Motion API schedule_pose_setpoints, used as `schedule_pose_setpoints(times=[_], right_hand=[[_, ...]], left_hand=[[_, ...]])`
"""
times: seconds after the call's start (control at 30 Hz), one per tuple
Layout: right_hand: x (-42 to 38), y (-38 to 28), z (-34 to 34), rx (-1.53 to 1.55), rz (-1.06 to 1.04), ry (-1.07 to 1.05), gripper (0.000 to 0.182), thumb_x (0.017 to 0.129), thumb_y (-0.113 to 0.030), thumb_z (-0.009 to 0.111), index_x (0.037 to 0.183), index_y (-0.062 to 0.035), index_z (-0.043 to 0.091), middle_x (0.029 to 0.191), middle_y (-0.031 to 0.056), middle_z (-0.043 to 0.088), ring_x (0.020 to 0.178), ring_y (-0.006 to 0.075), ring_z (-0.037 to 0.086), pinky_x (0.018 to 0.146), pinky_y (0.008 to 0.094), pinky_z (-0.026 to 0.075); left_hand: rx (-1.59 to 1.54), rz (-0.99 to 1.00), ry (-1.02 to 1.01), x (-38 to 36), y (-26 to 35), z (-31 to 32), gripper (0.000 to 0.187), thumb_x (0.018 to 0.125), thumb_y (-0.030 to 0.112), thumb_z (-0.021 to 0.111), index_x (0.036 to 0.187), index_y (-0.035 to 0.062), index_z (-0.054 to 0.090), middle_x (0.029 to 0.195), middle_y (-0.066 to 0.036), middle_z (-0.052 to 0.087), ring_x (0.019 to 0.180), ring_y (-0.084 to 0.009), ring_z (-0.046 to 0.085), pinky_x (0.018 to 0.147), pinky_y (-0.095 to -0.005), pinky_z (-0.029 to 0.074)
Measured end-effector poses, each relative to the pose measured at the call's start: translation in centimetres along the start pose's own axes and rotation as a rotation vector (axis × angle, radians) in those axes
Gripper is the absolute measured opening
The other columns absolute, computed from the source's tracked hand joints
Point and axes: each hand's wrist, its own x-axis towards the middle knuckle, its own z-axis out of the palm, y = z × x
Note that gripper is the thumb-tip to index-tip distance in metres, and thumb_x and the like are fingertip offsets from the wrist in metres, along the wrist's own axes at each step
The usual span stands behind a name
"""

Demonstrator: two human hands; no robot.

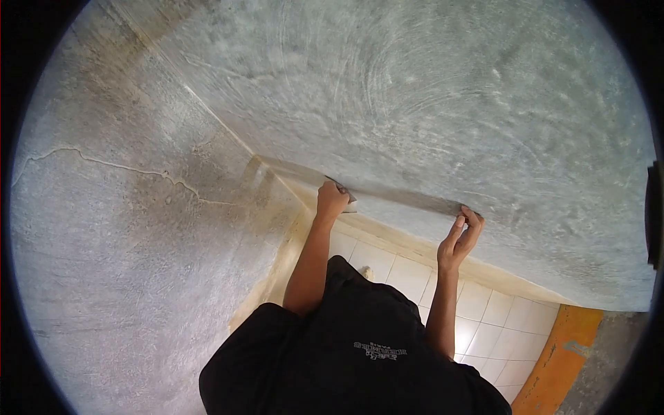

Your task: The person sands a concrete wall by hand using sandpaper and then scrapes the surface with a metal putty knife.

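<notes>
My left hand (332, 200) is closed around a thin, dark, flat piece (352, 198), held low against the grey plastered wall (415, 124), near the corner. Its exact kind I cannot tell, as the fingers hide most of it. To the right, my right hand (465, 236) touches the same wall with its fingertips, thumb standing a little apart. A darker band (408, 198) runs along the wall between the two hands. Swirling trowel marks cover the plaster above.
On the left, a second grey wall (124, 228) carries a long crack (131, 168) and meets the first in a corner. Pale tiles (408, 277) cover the floor below, with a small light lump (367, 272) on them. An orange painted strip (560, 356) borders the tiles at lower right.
</notes>
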Motion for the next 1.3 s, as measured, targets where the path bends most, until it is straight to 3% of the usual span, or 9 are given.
schedule_pose_setpoints(times=[0.07,0.17,0.47,0.57,0.67,0.97,1.07,1.17,1.3], right_hand=[[0.1,-0.1,0.3,0.012,0.004,0.004,0.018,0.097,-0.012,0.045,0.108,0.0003,0.054,0.1,0.0116,0.051,0.087,0.0186,0.048,0.078,0.0314,0.04],[0.4,-0.3,0.4,-0.014,-0.013,0.019,0.018,0.097,-0.011,0.045,0.108,0.0005,0.053,0.099,0.011,0.05,0.086,0.0183,0.046,0.077,0.0316,0.039],[-0.1,-0.1,0.4,-0.048,-0.008,0.016,0.016,0.096,-0.01,0.045,0.107,-0.0002,0.053,0.099,0.0116,0.05,0.086,0.0194,0.046,0.076,0.0318,0.039],[0.3,-0.7,0.8,-0.075,0.002,0.045,0.015,0.095,-0.009,0.046,0.105,0.0001,0.053,0.097,0.0138,0.051,0.084,0.022,0.048,0.075,0.0338,0.041],[0.1,-0.7,0.6,-0.084,0.033,0.044,0.015,0.095,-0.009,0.047,0.105,0.0002,0.052,0.097,0.0138,0.051,0.085,0.0224,0.048,0.075,0.0343,0.041],[0.1,-1.3,1.4,-0.089,0.06,0.083,0.014,0.094,-0.008,0.047,0.106,-0.0003,0.05,0.098,0.0128,0.05,0.086,0.0206,0.046,0.075,0.0337,0.04],[-0.5,-0.6,1.8,-0.037,0.111,0.102,0.014,0.095,-0.008,0.047,0.106,-0.0007,0.05,0.099,0.012,0.049,0.086,0.0197,0.045,0.076,0.0333,0.039],[-0.7,-0.7,1.7,-0.05,0.116,0.097,0.014,0.095,-0.009,0.046,0.107,-0.0008,0.049,0.099,0.0113,0.048,0.086,0.0191,0.045,0.076,0.0329,0.039],[-0.4,-0.9,2.2,-0.076,0.092,0.112,0.016,0.098,-0.014,0.045,0.107,-0.001,0.048,0.097,0.0069,0.044,0.08,0.0137,0.04,0.071,0.0282,0.036]], left_hand=[[-0.107,-0.092,-0.031,0.0,0.1,-0.3,0.017,0.077,0.011,0.061,0.078,-0.006,0.063,0.082,-0.025,0.065,0.083,-0.0381,0.065,0.073,-0.0422,0.05],[-0.094,0.011,-0.004,-0.7,1.2,-1.2,0.021,0.079,0.013,0.061,0.081,-0.0079,0.065,0.085,-0.027,0.066,0.085,-0.0381,0.065,0.073,-0.0426,0.051],[-0.119,-0.008,-0.066,0.0,0.7,-1.5,0.02,0.079,0.011,0.059,0.077,-0.0086,0.065,0.074,-0.026,0.065,0.061,-0.0311,0.067,0.058,-0.0385,0.052],[-0.226,-0.121,-0.102,0.5,-0.5,-0.8,0.018,0.077,0.01,0.06,0.082,-0.0064,0.066,0.085,-0.026,0.066,0.083,-0.0386,0.065,0.074,-0.0416,0.05],[-0.07,-0.017,-0.088,0.3,1.1,-2.0,0.019,0.077,0.011,0.061,0.082,-0.007,0.066,0.085,-0.027,0.066,0.084,-0.0388,0.065,0.074,-0.0423,0.051],[-0.474,-0.297,-0.345,0.4,2.1,-3.5,0.02,0.087,0.006,0.055,0.095,-0.0104,0.064,0.09,-0.018,0.068,0.081,-0.024,0.067,0.066,-0.0349,0.054],[-0.385,-0.231,-0.341,0.3,2.2,-3.9,0.02,0.087,0.005,0.056,0.097,-0.0116,0.062,0.094,-0.019,0.067,0.083,-0.0238,0.067,0.064,-0.0331,0.056],[-0.596,-0.313,-0.456,2.2,-1.3,-1.6,0.02,0.089,0.002,0.054,0.1,-0.0134,0.058,0.1,-0.02,0.063,0.089,-0.0259,0.065,0.069,-0.0328,0.06],[-0.882,-0.452,-0.528,0.9,2.5,-4.9,0.025,0.093,-0.003,0.044,0.113,-0.0165,0.047,0.113,-0.023,0.056,0.101,-0.031,0.062,0.084,-0.0336,0.059]])
